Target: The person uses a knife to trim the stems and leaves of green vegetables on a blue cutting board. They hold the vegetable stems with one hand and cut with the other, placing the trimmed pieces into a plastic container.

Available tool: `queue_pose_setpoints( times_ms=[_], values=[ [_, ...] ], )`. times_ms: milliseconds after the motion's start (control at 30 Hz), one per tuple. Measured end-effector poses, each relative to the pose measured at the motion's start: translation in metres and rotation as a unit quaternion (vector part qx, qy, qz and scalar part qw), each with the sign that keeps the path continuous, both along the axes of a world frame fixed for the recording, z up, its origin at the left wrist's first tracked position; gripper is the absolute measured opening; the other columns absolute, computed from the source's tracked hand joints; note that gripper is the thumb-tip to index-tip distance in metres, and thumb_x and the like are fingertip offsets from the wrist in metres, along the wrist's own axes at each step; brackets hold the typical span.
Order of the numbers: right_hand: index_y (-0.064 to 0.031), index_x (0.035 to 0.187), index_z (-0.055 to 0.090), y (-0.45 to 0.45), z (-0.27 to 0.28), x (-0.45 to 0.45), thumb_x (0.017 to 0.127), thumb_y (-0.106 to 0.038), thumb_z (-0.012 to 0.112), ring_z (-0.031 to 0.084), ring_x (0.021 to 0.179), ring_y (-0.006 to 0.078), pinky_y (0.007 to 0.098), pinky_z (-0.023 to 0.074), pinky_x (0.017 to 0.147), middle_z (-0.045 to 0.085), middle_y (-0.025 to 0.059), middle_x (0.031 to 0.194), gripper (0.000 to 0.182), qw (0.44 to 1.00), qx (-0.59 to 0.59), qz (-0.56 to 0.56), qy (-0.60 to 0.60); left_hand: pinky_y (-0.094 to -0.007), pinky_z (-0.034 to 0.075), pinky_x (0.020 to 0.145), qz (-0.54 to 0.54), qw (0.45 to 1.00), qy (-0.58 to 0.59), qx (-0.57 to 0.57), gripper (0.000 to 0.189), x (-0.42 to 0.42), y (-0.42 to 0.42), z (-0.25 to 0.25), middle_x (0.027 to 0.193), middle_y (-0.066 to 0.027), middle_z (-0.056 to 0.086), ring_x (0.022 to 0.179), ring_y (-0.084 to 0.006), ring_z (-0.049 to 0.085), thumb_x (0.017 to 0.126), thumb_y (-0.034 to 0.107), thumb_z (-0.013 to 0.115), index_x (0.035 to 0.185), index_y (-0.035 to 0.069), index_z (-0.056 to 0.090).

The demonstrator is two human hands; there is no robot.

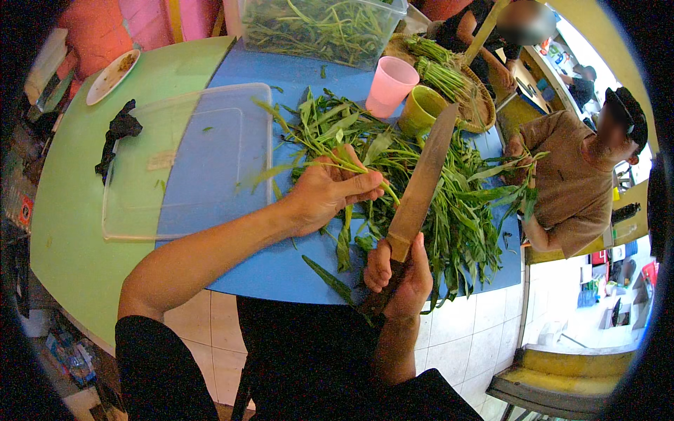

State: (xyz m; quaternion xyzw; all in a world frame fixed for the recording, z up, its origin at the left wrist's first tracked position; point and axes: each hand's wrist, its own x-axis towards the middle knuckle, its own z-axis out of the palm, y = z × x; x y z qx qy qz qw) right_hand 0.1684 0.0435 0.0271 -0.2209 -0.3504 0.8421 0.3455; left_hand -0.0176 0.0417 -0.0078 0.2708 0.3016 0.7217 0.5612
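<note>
Green leafy stems, which look like water spinach (389,192), are pinched between the thumb and fingers of my left hand (337,184). My right hand (403,273) grips the handle of a large kitchen knife (424,179), its broad blade slanting up and away from me. The cut-end side of the stems lies close to the blade; whether they touch I cannot tell. Beneath and beyond both hands spreads a big heap of the leafy greens (463,221) on the blue part of the table (231,263). One loose leaf (329,279) rests near the front edge.
A clear plastic lid (210,173) and a black cloth or bag (121,134) lie left. Behind stand a clear bin of greens (316,31), a pink cup (389,87), a green mug (421,113) and a woven tray (482,113). A person (568,173) at right holds greens.
</note>
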Motion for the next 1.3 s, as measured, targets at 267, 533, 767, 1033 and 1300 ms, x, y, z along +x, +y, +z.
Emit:
queue_pose_setpoints(
  times_ms=[267, 533, 767, 1033, 1300],
  values=[
    [-0.0049, 0.105, 0.047, 0.002, -0.003, 0.001, 0.106, -0.047, 0.025, 0.031, 0.043, 0.0106, 0.0241, 0.0303, 0.038, 0.036, 0.0008, 0.055, 0.048, 1.000, 0.010, 0.003, -0.003, -0.0267, 0.054, 0.069, 0.002, 0.993, 0.117, 0.026, 0.025, 0.000, -0.003, 0.003, 0.088, -0.0083, 0.070, 0.077, -0.0126, 0.066, 0.085, 0.007, 0.076, 0.088, 0.009, 0.051],
    [-0.0053, 0.115, 0.044, 0.004, -0.006, 0.003, 0.106, -0.048, 0.024, 0.033, 0.042, 0.0110, 0.0247, 0.0312, 0.038, 0.037, 0.0020, 0.056, 0.048, 1.000, 0.002, 0.029, -0.009, -0.0257, 0.052, 0.063, -0.032, 0.985, 0.169, 0.005, 0.028, 0.009, -0.012, 0.018, 0.084, -0.0053, 0.070, 0.069, -0.0107, 0.064, 0.083, 0.011, 0.080, 0.086, 0.009, 0.052],
    [-0.0039, 0.118, 0.045, 0.000, 0.002, -0.001, 0.105, -0.049, 0.024, 0.032, 0.042, 0.0107, 0.0247, 0.0294, 0.037, 0.037, 0.0015, 0.055, 0.051, 0.998, 0.026, -0.010, -0.052, -0.0249, 0.051, 0.061, -0.041, 0.965, 0.260, 0.001, 0.027, 0.008, -0.014, 0.020, 0.080, -0.0033, 0.069, 0.067, -0.0101, 0.063, 0.083, 0.017, 0.081, 0.089, 0.008, 0.055],
    [-0.0026, 0.106, 0.048, 0.003, -0.003, 0.002, 0.105, -0.050, 0.023, 0.031, 0.042, 0.0107, 0.0245, 0.0291, 0.038, 0.035, 0.0001, 0.054, 0.053, 0.999, 0.005, -0.038, -0.004, -0.0261, 0.052, 0.070, -0.047, 0.984, 0.174, -0.009, 0.025, 0.009, -0.010, 0.017, 0.083, -0.0036, 0.070, 0.076, -0.0102, 0.065, 0.085, 0.021, 0.078, 0.100, 0.003, 0.068],
    [-0.0059, 0.071, 0.045, 0.001, -0.006, 0.001, 0.104, -0.054, 0.023, 0.031, 0.041, 0.0122, 0.0257, 0.0290, 0.038, 0.034, 0.0007, 0.050, 0.062, 0.999, 0.002, -0.012, -0.041, -0.0262, 0.049, 0.068, -0.029, 0.968, 0.237, -0.082, 0.023, 0.007, -0.015, 0.021, 0.085, -0.0017, 0.069, 0.077, -0.0097, 0.061, 0.084, 0.021, 0.079, 0.097, 0.003, 0.072]
  ],
)
